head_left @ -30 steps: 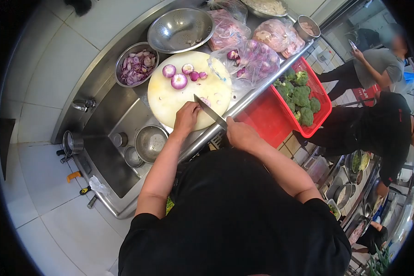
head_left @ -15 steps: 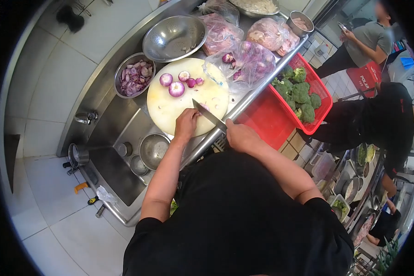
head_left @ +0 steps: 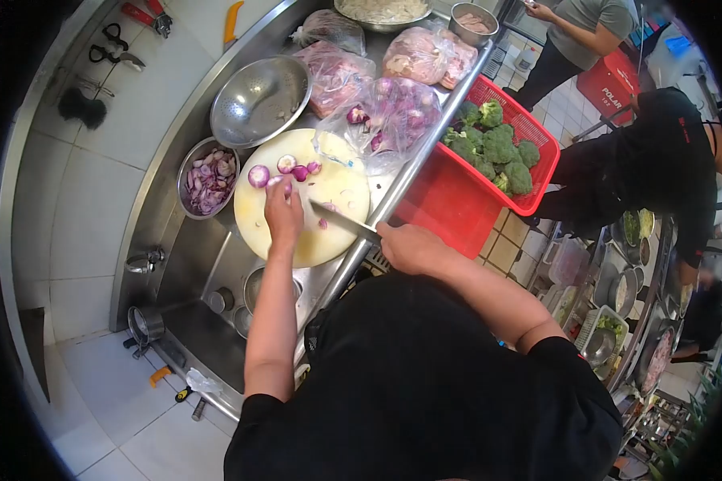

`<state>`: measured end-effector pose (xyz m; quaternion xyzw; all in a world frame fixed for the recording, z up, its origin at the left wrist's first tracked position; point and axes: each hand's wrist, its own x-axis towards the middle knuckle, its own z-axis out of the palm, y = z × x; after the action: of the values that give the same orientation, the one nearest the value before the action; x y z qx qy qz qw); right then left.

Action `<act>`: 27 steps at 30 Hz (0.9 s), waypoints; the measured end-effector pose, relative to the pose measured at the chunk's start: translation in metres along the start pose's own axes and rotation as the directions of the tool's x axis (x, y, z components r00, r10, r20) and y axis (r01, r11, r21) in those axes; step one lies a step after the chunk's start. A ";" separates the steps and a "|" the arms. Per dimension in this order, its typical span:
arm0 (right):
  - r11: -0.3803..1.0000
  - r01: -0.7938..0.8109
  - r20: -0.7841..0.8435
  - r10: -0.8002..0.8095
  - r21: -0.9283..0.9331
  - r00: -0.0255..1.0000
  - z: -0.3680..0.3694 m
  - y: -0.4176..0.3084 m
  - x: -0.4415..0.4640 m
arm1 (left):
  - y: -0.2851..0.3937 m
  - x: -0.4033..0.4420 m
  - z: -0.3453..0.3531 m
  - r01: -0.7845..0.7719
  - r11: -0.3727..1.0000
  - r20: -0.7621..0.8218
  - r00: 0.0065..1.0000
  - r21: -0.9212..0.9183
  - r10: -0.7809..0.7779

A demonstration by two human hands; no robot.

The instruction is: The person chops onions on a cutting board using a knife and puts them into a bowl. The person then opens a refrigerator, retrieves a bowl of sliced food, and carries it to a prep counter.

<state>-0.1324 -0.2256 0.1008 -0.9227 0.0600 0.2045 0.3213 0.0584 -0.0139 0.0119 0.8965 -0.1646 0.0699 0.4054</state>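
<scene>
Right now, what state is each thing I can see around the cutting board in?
Knife: held, blade over the cutting board
Right hand: closed around the knife handle
Onions: whole-looking, on the board
Left hand: fingers at the onions, grip unclear
Onion pieces: cut, heaped in a metal bowl
Colander: a few scraps inside
Meat: raw-looking, in clear plastic
Broccoli: uncovered, heaped in a red basket
Tap: no running water visible

The word "POLAR" can be read in pale capitals on a red box (head_left: 605, 85) at the far right. Beneath it, a shorter line of characters is printed, too small to be made out surely. Small red marks are borne by a black shirt (head_left: 667, 152) at the right, but cannot be read.
</scene>
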 end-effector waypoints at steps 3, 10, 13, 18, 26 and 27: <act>0.994 0.099 0.108 -0.094 -0.038 0.990 0.002 0.004 0.003 | 0.010 0.040 0.004 -0.248 0.965 0.067 0.968 0.084 0.243; 0.998 0.049 0.080 -0.051 0.028 0.995 0.008 0.022 0.017 | 0.006 0.040 0.013 -0.270 0.848 0.396 0.915 0.457 0.078; 0.998 0.015 0.013 -0.016 0.063 1.000 0.009 0.033 0.016 | 0.001 0.018 0.003 -0.221 0.886 0.421 0.906 0.407 0.032; 0.997 -0.009 -0.008 0.010 0.074 1.000 0.014 0.026 0.013 | 0.002 -0.044 -0.008 -0.170 0.979 0.275 0.952 0.115 0.134; 0.998 0.054 -0.003 -0.054 -0.018 0.999 0.022 0.012 0.024 | 0.004 -0.082 -0.011 -0.060 0.996 0.314 0.946 -0.068 0.079; 0.998 0.051 -0.005 -0.051 -0.023 0.999 0.022 0.008 0.025 | 0.005 -0.081 -0.010 -0.084 0.996 0.272 0.958 -0.040 0.091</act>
<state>-0.1188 -0.2178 0.0700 -0.9281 0.0351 0.1946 0.3155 -0.0193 0.0105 0.0009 0.8836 -0.2594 -0.0390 0.3878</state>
